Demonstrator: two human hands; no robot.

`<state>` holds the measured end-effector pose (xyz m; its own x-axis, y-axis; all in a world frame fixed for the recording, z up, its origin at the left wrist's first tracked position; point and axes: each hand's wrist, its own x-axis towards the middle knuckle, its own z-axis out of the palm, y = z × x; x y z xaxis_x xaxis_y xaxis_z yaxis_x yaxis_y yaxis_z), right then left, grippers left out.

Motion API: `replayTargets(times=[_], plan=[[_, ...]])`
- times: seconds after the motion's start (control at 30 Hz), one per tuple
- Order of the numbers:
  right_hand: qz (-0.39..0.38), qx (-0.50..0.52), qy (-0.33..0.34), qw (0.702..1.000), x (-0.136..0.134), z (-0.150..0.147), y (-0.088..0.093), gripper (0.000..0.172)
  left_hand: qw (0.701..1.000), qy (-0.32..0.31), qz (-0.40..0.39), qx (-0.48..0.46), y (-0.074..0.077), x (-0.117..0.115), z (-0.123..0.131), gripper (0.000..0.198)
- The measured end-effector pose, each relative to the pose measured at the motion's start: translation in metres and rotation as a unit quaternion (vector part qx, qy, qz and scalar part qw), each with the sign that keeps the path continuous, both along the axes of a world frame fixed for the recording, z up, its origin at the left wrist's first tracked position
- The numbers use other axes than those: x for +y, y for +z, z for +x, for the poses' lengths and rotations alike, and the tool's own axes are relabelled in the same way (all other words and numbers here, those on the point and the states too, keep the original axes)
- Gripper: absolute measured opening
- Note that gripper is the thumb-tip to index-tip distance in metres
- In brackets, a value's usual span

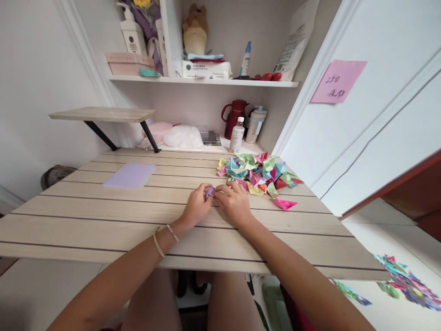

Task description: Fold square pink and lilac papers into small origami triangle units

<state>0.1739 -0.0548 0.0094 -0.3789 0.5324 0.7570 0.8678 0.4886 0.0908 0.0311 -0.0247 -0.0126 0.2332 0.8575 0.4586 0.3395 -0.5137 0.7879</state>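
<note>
My left hand and my right hand rest together on the wooden table, fingers curled and pinching a small purple folded paper piece between them. Just beyond my right hand lies a pile of folded paper pieces in pink, green, blue and yellow. One pink folded piece lies apart at the pile's near right. A stack of lilac paper sheets sits to the left, out of reach of my left hand. Two thin bracelets circle my left wrist.
A small raised shelf stands at the table's back left. A red jug, a white bottle and a plastic bag sit at the back. A wall shelf carries bottles and boxes. More folded pieces lie lower right.
</note>
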Motion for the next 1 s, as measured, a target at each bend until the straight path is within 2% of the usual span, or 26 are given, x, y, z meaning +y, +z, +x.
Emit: replayTargets(times=[0.17, 0.33, 0.57, 0.8, 1.0], plan=[[-0.018, 0.031, -0.007, 0.999, 0.0, 0.001, 0.0, 0.013, 0.998, -0.022, -0.022, -0.048, 0.001, 0.001, 0.0, 0.031], [-0.068, 0.114, -0.007, 0.991, 0.004, 0.008, -0.001, 0.012, 0.989, -0.091, -0.08, -0.089, 0.005, 0.001, -0.001, 0.036], [-0.078, 0.071, 0.015, 0.994, 0.004, 0.01, -0.001, 0.015, 0.967, -0.145, -0.163, -0.133, 0.015, 0.0, -0.003, 0.035], [-0.083, 0.108, 0.043, 0.99, 0.007, 0.014, -0.001, 0.013, 0.966, -0.132, -0.178, -0.136, 0.012, 0.002, -0.003, 0.032], [-0.062, 0.071, 0.05, 0.994, 0.006, 0.016, 0.0, 0.014, 0.97, -0.121, -0.147, -0.153, 0.008, 0.003, 0.001, 0.028]])
